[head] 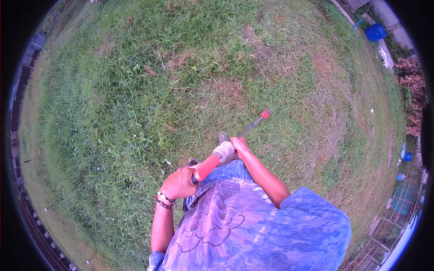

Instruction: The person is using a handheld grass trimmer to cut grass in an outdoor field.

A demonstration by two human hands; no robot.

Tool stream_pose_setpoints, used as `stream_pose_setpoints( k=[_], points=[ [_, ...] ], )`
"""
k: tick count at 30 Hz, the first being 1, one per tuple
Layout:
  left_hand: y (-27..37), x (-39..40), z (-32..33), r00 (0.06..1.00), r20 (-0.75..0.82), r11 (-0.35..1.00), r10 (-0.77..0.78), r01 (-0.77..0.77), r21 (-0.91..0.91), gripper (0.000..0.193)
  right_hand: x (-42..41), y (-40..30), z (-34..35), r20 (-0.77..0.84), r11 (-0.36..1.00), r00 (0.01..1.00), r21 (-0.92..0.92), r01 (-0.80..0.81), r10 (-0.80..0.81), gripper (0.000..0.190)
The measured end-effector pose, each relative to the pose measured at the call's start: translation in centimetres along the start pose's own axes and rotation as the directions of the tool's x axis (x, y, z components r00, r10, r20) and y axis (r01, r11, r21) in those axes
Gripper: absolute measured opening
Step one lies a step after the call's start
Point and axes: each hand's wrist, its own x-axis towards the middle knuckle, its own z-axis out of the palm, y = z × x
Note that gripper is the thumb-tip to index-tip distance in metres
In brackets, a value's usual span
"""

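A long-shafted tool with a red sleeve (pixel 207 167) and a small red head (pixel 266 113), perhaps a grass trimmer, runs slantwise in front of my body. My left hand (pixel 180 183), with beaded bracelets at the wrist, grips its dark near end beside the red sleeve. Farther along, my right hand (pixel 240 146) is closed around the shaft, just beyond a pale cloth wrapping (pixel 224 150). The fingers are partly hidden. From there the metal shaft points up and right, its red head over the grass. One shoe (pixel 222 137) shows behind the wrapping.
Tall green grass (pixel 101 135) spreads to the left; shorter grass with dry clippings (pixel 325 128) lies to the right. A blue container (pixel 375 32) stands by a wall at the upper right. Metal framing (pixel 383 230) lines the lower right edge.
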Motion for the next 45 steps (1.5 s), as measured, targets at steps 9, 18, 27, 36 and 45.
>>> stream_pose_setpoints(
  k=[9,18,27,36,45],
  points=[
    [1.5,-1.5,3.0,0.967,-0.249,0.998,-0.047,0.038,-0.040,0.027,2.3,-3.6,3.8,0.104,0.982,0.981,-0.076,0.172,-0.164,0.027],
    [4.1,2.0,4.1,0.863,-0.482,0.985,-0.153,0.173,-0.003,0.029,7.1,-10.1,10.8,0.335,0.920,0.891,-0.135,0.367,-0.307,0.036],
    [2.9,1.7,3.5,0.931,-0.361,0.998,-0.057,0.054,-0.018,0.025,5.0,-8.7,7.4,0.232,0.941,0.924,-0.077,0.329,-0.304,0.036],
    [2.2,3.5,0.5,0.989,-0.086,0.993,0.121,-0.121,-0.003,0.021,6.4,-0.1,-1.3,-0.130,0.990,0.983,0.040,0.137,-0.131,0.034],
    [3.4,3.6,1.1,0.993,-0.077,0.996,0.086,-0.087,-0.019,0.021,3.8,-2.0,-2.5,-0.149,0.995,0.985,0.028,0.094,-0.089,0.031]
  ],
)
